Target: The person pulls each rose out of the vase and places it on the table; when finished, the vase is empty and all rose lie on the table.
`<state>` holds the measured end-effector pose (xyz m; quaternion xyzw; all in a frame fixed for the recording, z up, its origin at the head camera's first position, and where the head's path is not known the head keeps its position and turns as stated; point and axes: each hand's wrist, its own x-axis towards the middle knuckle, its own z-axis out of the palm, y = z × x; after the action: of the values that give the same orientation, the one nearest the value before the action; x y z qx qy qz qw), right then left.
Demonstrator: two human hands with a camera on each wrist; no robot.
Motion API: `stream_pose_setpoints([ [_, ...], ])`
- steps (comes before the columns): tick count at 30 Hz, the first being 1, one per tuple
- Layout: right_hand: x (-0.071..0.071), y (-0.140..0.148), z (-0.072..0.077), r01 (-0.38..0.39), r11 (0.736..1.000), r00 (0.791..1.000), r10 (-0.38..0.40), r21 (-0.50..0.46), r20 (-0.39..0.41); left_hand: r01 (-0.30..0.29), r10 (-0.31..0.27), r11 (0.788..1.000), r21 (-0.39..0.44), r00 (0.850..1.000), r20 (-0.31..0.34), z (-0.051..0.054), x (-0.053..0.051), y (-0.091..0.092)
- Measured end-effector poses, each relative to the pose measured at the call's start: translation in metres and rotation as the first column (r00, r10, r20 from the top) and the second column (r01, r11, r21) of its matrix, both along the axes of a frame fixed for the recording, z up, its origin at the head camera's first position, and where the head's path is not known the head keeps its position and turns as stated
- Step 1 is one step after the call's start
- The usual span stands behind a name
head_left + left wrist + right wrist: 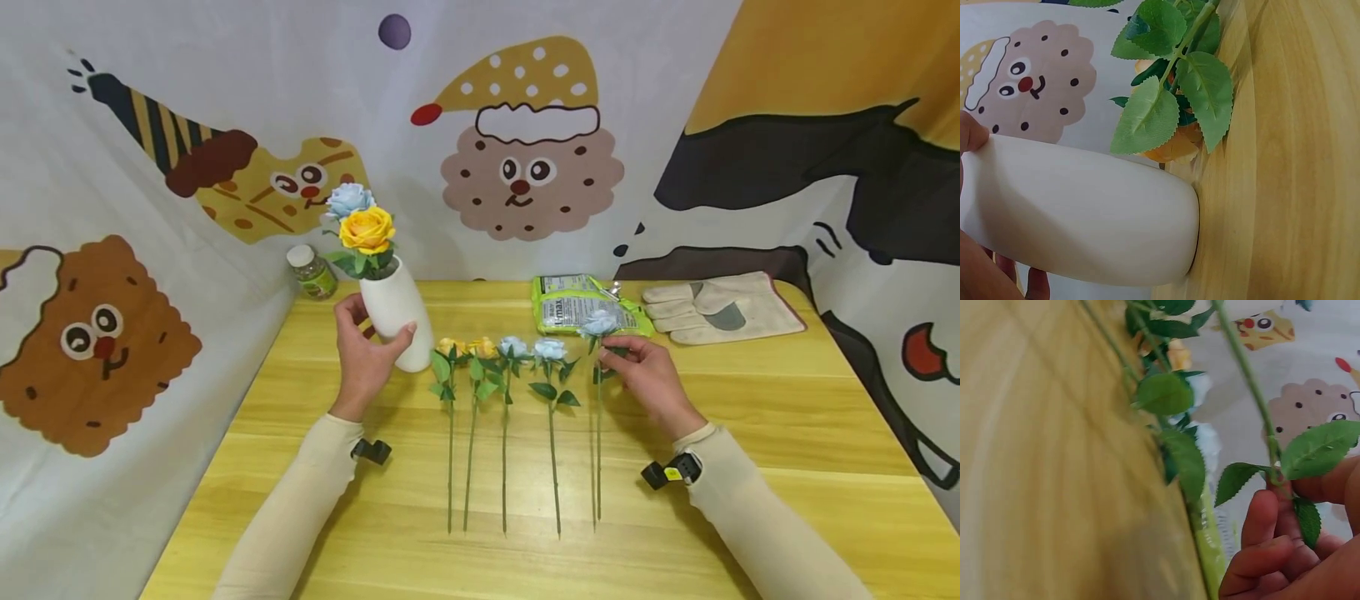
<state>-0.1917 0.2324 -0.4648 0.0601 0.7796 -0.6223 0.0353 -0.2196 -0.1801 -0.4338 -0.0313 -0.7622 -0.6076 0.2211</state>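
My left hand [365,354] grips a white vase [397,312] round its side, thumb at the front. The vase leans a little, its base on the table in the left wrist view. A yellow rose [367,230] and a light blue rose [349,200] stand in it. My right hand [651,375] pinches the leafy upper stem of another light blue rose [599,323], which is raised off the table; its stem [1244,369] shows in the right wrist view. Between the hands lie two yellow roses [482,347] and two blue roses [550,348], stems toward me.
On the wooden table [375,533], a small jar with a white lid [312,273] stands at the back left. A green and silver packet [570,304] with a clip lies at the back, beside a pale work glove [723,308]. A printed cloth [517,258] hangs behind.
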Motion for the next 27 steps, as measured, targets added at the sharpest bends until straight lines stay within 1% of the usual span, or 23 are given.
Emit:
stream_pose_setpoints([
  [2,0.000,0.001,-0.006,-0.013,1.000,1.000,0.013,0.017,0.026,-0.002,0.002,1.000,-0.003,1.000,0.003,0.003,0.003,0.002],
  [6,-0.001,0.001,-0.014,-0.058,0.997,0.996,0.055,0.043,0.073,-0.001,0.001,1.000,0.003,1.000,-0.001,0.005,0.005,0.002],
  [8,-0.001,0.001,-0.018,-0.082,0.995,0.994,0.078,0.061,0.078,0.001,-0.001,1.000,0.007,1.000,-0.003,0.002,0.003,0.001],
  [11,-0.003,0.000,-0.020,-0.112,0.988,0.992,0.106,0.104,0.064,0.002,-0.002,1.000,0.008,1.000,-0.007,-0.007,-0.003,-0.003],
  [14,-0.004,-0.001,-0.022,-0.135,0.978,0.990,0.129,0.156,0.052,-0.001,0.001,1.000,0.005,1.000,-0.009,-0.016,-0.009,-0.007],
  [16,-0.005,-0.003,-0.022,-0.151,0.969,0.988,0.143,0.197,0.054,-0.001,0.001,1.000,0.002,1.000,-0.011,-0.019,-0.011,-0.009],
  [19,-0.005,-0.005,-0.021,-0.185,0.949,0.982,0.172,0.257,0.074,0.001,-0.001,1.000,-0.004,1.000,-0.013,-0.020,-0.011,-0.010],
  [23,-0.005,-0.007,-0.019,-0.221,0.928,0.975,0.203,0.302,0.090,0.005,-0.005,1.000,-0.011,1.000,-0.019,-0.019,-0.011,-0.011],
  [27,-0.004,-0.007,-0.016,-0.222,0.916,0.975,0.206,0.334,0.085,0.013,-0.013,1.000,-0.015,1.000,-0.028,-0.019,-0.010,-0.011],
])
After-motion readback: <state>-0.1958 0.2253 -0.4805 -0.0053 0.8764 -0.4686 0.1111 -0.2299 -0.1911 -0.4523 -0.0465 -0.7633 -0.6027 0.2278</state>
